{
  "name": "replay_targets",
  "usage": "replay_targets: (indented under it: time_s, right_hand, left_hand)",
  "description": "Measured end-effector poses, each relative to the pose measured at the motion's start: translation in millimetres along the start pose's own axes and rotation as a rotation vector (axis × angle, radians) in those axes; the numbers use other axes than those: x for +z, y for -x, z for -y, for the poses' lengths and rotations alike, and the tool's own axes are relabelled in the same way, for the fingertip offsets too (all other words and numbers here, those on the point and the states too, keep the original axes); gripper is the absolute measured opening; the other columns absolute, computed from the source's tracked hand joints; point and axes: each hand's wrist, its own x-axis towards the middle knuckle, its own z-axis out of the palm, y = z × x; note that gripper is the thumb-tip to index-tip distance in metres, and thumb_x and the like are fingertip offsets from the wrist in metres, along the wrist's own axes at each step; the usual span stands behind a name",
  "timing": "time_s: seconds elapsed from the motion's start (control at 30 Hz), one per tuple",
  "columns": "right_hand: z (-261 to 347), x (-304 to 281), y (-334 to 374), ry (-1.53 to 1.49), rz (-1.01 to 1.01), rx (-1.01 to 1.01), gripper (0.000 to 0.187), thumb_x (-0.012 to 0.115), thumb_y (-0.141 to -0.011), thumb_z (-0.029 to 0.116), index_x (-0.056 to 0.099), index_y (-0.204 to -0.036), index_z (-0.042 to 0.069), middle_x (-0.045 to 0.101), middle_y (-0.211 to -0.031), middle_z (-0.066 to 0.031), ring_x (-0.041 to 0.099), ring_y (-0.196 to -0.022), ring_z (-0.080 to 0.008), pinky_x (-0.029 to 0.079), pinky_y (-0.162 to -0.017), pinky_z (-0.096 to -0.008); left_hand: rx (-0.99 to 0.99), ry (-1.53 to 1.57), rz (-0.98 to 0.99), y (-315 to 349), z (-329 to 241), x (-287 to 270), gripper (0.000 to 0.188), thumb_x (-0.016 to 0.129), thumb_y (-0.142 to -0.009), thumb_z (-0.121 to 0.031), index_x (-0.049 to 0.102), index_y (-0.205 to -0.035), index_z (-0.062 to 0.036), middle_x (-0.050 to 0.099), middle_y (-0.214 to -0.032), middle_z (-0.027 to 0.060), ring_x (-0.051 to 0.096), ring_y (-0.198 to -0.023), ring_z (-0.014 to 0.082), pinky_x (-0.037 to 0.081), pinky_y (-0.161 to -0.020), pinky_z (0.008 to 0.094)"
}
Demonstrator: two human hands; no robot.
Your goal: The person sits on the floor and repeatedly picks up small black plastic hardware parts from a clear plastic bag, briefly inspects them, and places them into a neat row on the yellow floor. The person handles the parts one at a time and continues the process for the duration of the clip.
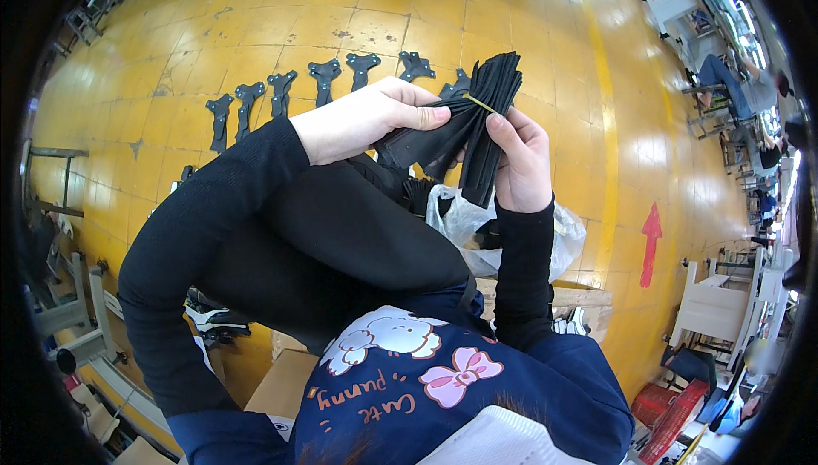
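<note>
Above my lap, both hands hold a fanned bundle of flat black strips (pixel 498 77), bound at its waist by a thin yellow band (pixel 479 103). My left hand (pixel 366 120) is closed on the left side of the fan, its thumb lying over the strips. On the other side, my right hand (pixel 527 163) grips the bundle with its thumb just below the band. Its other fingers are partly hidden behind the strips. Beyond my hands, several black T-shaped pieces (pixel 324 82) with small studs lie in a curved row on the yellow floor.
A translucent plastic bag (pixel 567 239) sits below my right forearm, with black pieces close to it. Cardboard (pixel 290 380) lies near my legs. A red arrow (pixel 651 243) marks the floor at right. Farther right, people (pixel 750 90) sit along workbenches. A red crate (pixel 673 431) stands at lower right.
</note>
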Motion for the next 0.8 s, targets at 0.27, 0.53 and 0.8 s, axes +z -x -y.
replay_targets:
  time_s: [0.27,0.53,0.8]
  right_hand:
    - [3,15,8,0.422,-0.061,-0.227,0.030,0.069,-0.079,0.005,0.060,-0.107,-0.003,0.065,-0.089,-0.0040,0.059,-0.077,-0.0077,0.047,-0.072,-0.0208]
    - [-2,29,16,0.516,-0.106,-0.435,0.032,0.072,-0.077,0.007,0.058,-0.103,-0.007,0.065,-0.085,-0.0082,0.062,-0.076,-0.0095,0.049,-0.067,-0.0230]
    - [6,29,21,0.309,-0.095,-0.359,0.022,0.065,-0.084,0.004,0.059,-0.102,-0.006,0.064,-0.088,-0.0059,0.057,-0.077,-0.0078,0.045,-0.071,-0.0203]
  left_hand:
    - [0.297,-0.484,-0.140,5,-7,18,0.047,0.057,-0.091,-0.028,0.050,-0.125,0.0038,0.061,-0.111,0.0111,0.053,-0.109,0.0185,0.041,-0.094,0.0319]
    - [0.293,-0.446,-0.218,11,-22,12,0.036,0.067,-0.080,-0.003,0.059,-0.114,0.0043,0.066,-0.098,0.0078,0.060,-0.089,0.0114,0.047,-0.083,0.0253]
    - [0.280,-0.123,-0.204,8,-15,5,0.037,0.069,-0.079,-0.003,0.058,-0.114,0.0061,0.065,-0.100,0.0098,0.061,-0.088,0.0113,0.048,-0.083,0.0241]
